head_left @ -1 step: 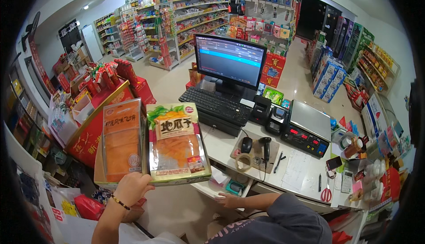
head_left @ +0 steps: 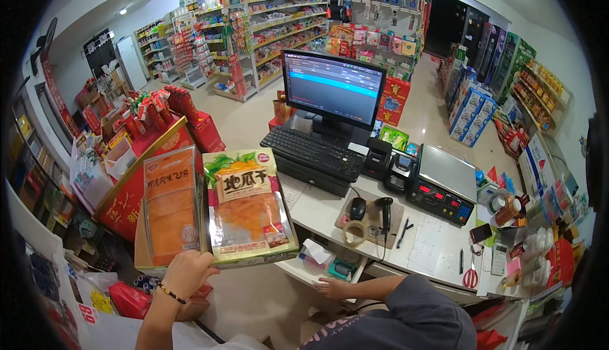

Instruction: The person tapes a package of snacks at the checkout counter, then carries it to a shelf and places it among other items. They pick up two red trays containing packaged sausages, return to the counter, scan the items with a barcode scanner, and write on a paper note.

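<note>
My left hand (head_left: pixel 188 270), with a beaded bracelet on its wrist, grips the near edge of a shallow cardboard box (head_left: pixel 254 260). Inside lie two flat snack packs side by side. One is a clear-fronted pack of orange slices (head_left: pixel 171 213); the other, a printed pack of dried sweet potato (head_left: pixel 247 207), has green and maroon edges. My right hand (head_left: pixel 331 288) comes in from the right below a grey sleeve, its fingers apart at the rim of a pulled-out white drawer (head_left: pixel 304 272). A teal-edged item (head_left: pixel 342 270) and white paper (head_left: pixel 315 252) lie in that drawer.
On the counter (head_left: pixel 317 207) stand a monitor (head_left: pixel 333 86), a keyboard (head_left: pixel 311 153) and a scale (head_left: pixel 441 185). A mouse (head_left: pixel 358 208), a handheld scanner (head_left: pixel 384 213), a tape roll (head_left: pixel 354 232) and scissors (head_left: pixel 471 274) lie nearer. Red gift boxes (head_left: pixel 204 133) stand left, stocked shelves (head_left: pixel 285 26) behind.
The view has shifted slightly, so the monitor and counter items sit a little farther right. Both packs appear a bit lower and farther left. My hands keep nearly the same places.
</note>
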Motion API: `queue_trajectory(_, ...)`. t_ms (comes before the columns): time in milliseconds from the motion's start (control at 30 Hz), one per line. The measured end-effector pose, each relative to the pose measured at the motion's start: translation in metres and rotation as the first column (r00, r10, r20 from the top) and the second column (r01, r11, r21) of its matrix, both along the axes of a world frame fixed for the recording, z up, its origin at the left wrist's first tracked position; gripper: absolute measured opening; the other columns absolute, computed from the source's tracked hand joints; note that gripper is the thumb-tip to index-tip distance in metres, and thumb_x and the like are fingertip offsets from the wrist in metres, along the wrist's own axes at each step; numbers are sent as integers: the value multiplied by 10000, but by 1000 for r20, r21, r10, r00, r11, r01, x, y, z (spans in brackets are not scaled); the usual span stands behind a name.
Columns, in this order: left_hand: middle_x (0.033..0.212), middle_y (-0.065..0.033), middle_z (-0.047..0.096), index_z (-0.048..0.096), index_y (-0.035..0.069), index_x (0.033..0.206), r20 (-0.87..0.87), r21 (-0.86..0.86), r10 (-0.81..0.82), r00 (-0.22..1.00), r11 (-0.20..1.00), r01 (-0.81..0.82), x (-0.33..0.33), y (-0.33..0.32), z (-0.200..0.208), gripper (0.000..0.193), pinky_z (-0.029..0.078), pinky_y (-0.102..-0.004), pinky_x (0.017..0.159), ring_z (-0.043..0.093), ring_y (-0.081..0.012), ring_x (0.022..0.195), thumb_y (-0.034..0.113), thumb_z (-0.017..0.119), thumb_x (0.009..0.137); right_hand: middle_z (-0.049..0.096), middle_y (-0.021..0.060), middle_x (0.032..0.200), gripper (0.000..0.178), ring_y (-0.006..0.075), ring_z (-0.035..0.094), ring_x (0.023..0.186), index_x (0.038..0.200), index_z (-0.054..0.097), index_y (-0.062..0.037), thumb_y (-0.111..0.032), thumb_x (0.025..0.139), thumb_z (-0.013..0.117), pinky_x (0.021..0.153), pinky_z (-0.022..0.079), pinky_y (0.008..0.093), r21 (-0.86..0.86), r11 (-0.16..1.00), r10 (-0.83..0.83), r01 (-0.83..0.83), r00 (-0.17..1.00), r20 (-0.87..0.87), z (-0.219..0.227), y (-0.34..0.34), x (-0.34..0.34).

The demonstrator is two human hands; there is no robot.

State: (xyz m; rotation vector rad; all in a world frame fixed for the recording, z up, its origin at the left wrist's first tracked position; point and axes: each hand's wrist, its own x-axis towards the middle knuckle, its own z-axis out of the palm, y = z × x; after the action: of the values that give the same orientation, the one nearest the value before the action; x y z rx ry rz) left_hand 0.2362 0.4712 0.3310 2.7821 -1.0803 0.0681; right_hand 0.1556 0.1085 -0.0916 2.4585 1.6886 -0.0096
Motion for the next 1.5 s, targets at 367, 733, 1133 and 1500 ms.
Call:
queue_trajectory(367, 660, -153, 557, 537, 38, 770, 89, -158, 139, 986, 980, -124, 42, 72, -26, 281, 456, -432, 590, 567, -346, 652, 227, 734, 706, 495, 131, 1253, 185, 306, 376, 1249, 871, 685, -125, -218, 749, 583, 1037, 299, 444, -102, 994, 16, -34, 985, -172, 59, 0, 38)
queue_trajectory(733, 729, -157, 590, 551, 52, 828, 50, -129, 280, 959, 954, -272, 97, 108, -86, 243, 473, -430, 657, 591, -340, 745, 220, 703, 742, 478, 178, 1061, 198, 339, 587, 864, 957, 614, -87, -166, 780, 573, 700, 528, 405, -111, 813, -563, 571, 723, -400, 25, 28, 35)
queue_trajectory(1133, 724, -144, 602, 543, 48, 826, -26, -82, 227, 974, 970, -228, 218, 155, -147, 261, 480, -431, 659, 600, -340, 748, 242, 699, 747, 672, 124, 904, 225, 325, 626, 893, 889, 703, -172, -332, 793, 578, 752, 492, 438, -582, 748, -657, 319, 482, -580, 17, 41, 105)
queue_trajectory(1500, 692, -112, 579, 530, 71, 820, 18, -41, 89, 996, 995, -88, 373, 233, -130, 248, 499, -390, 659, 612, -293, 759, 238, 696, 742, 540, 126, 1190, 487, 249, 561, 1052, 1311, 393, -82, -342, 926, 536, 821, 493, 358, -129, 64, 323, 990, -143, -936, 181, 244, 381)
